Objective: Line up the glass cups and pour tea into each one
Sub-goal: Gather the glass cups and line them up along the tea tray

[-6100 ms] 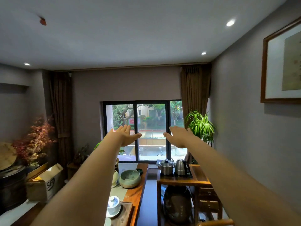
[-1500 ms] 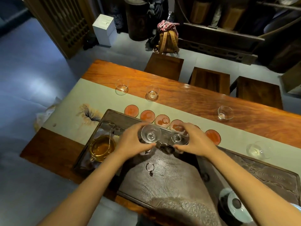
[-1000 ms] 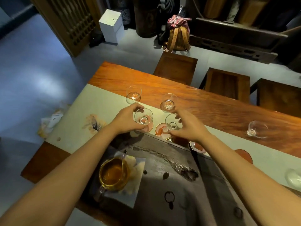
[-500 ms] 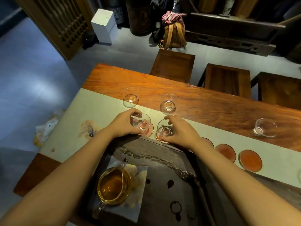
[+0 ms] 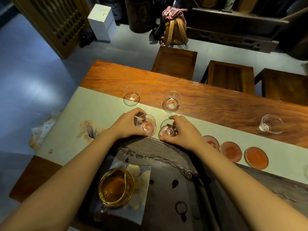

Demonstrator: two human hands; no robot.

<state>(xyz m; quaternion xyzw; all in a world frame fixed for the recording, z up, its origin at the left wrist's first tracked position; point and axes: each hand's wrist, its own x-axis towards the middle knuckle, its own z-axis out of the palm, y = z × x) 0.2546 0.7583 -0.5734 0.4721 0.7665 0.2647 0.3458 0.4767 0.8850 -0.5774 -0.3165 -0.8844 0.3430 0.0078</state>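
Amber tea in glass pitcher, near-left on dark tray. Left hand grips a glass cup on a red coaster; right hand grips the neighbouring cup. Three bare coasters further right.

The room is dim, with warm light falling from above onto the wooden table, which shines orange just beyond the two hands. A pale bluish sheen spreads over the floor far to the left of them. Nearer than the hands, the dark tray lies in shadow under the forearms. Wide-angle distortion bends the table's edges and stretches the arms at the bottom corners. Detail is soft throughout, and the background furniture sinks into murk.
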